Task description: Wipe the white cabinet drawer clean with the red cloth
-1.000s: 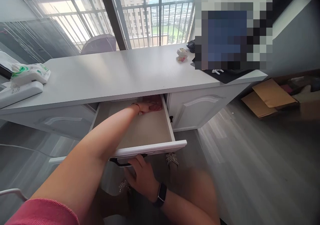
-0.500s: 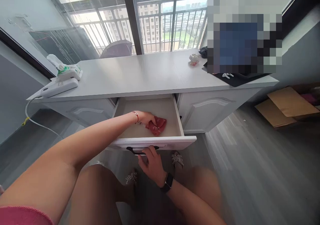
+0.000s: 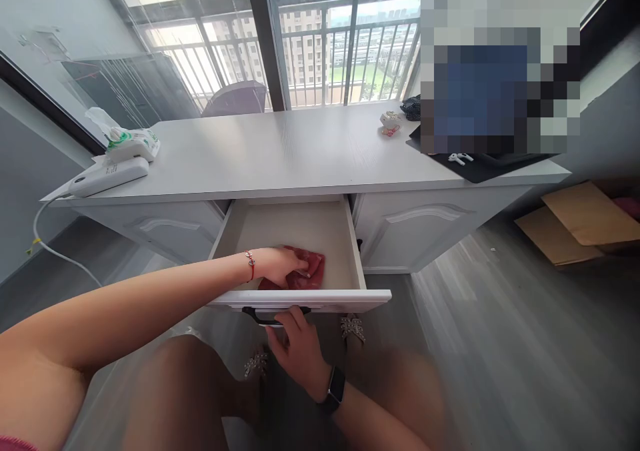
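A white desk (image 3: 280, 157) has its middle drawer (image 3: 295, 227) pulled out. My left hand (image 3: 283, 266) reaches into the drawer and presses a red cloth (image 3: 310, 271) against the drawer floor near the front, fingers closed over it. My right hand (image 3: 295, 344) is below the drawer front, fingers curled on the black handle (image 3: 255, 314). I wear a red bracelet on the left wrist and a dark watch on the right.
A tissue pack (image 3: 131, 144) and a white device (image 3: 107, 176) with a cable lie at the desk's left end. Small items (image 3: 390, 123), white earbuds (image 3: 460, 158) and a black mat sit at the right. Cardboard (image 3: 570, 221) lies on the floor at right.
My left hand has dragged the red cloth from the back of the drawer toward its front. My right hand has stayed on the handle, and my head has drawn back.
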{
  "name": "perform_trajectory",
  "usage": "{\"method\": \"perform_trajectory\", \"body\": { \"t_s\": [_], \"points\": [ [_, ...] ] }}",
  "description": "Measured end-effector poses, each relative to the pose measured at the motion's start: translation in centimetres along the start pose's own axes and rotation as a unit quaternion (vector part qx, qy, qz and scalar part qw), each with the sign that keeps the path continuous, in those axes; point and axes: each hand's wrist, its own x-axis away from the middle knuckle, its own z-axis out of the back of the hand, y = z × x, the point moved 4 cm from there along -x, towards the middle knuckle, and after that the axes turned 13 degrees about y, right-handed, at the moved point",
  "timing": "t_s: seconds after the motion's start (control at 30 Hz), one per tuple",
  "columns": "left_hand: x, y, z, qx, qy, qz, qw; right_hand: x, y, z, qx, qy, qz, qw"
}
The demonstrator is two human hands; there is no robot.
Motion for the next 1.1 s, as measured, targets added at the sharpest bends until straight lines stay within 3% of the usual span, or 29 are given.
{"method": "perform_trajectory", "body": {
  "t_s": [0.1,0.17,0.33,0.5,0.6,0.7,0.83,0.97,1.1],
  "points": [
    [-0.8,-1.4,0.5,-0.027,-0.014,-0.014,0.999,0.0,0.0,0.2,0.002,-0.012,0.002,1.000],
    [-1.7,-4.0,1.5,-0.005,-0.004,0.002,1.000,-0.1,0.0,0.2,0.000,-0.020,0.000,1.000],
    [-3.7,-12.5,4.1,0.015,0.053,0.138,0.989,-0.1,0.0,0.4,0.002,-0.020,-0.003,1.000],
    [-4.2,-16.4,4.1,0.005,0.118,0.193,0.974,0.0,0.1,0.4,0.004,-0.018,-0.006,1.000],
    [-4.3,-16.8,3.6,-0.039,0.156,0.191,0.968,0.0,0.1,0.4,0.002,-0.020,-0.010,1.000],
    [-4.2,-16.6,3.2,-0.083,0.146,0.178,0.970,0.1,0.2,0.4,-0.001,-0.021,-0.014,1.000],
    [-3.3,-15.4,2.5,-0.102,0.049,0.180,0.977,0.1,0.3,0.3,-0.011,-0.010,-0.015,1.000],
    [-1.3,-11.9,1.0,-0.108,-0.044,0.168,0.979,0.1,0.3,0.1,-0.015,-0.004,-0.020,1.000],
    [1.2,-8.5,-1.3,-0.072,-0.084,0.197,0.974,0.1,0.1,-0.1,0.000,-0.006,-0.016,1.000]
  ]
}}
